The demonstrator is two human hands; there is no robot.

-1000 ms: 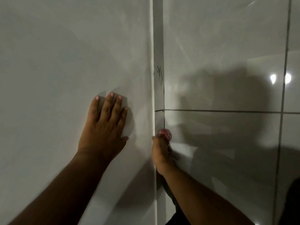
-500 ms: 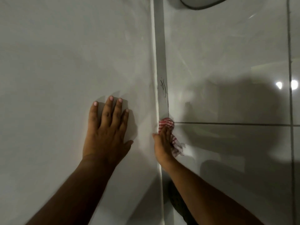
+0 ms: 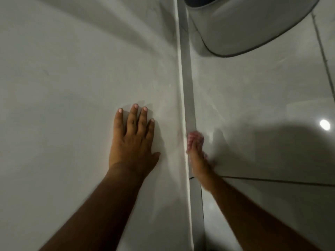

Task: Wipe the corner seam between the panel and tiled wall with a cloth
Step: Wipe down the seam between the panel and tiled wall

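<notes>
Your left hand (image 3: 133, 140) lies flat, fingers spread, on the smooth matte panel (image 3: 72, 87); your right hand (image 3: 196, 158) presses a red-checked cloth (image 3: 193, 138) into the seam (image 3: 188, 87) beside the glossy tiled wall (image 3: 262, 105).

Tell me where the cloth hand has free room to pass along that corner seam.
Above the cloth, the seam strip runs bare up past the rounded fixture, which crowds its right side near the top. Left of the seam, the panel is bare above the flat left hand. Below the right hand, its own forearm covers the seam.
</notes>
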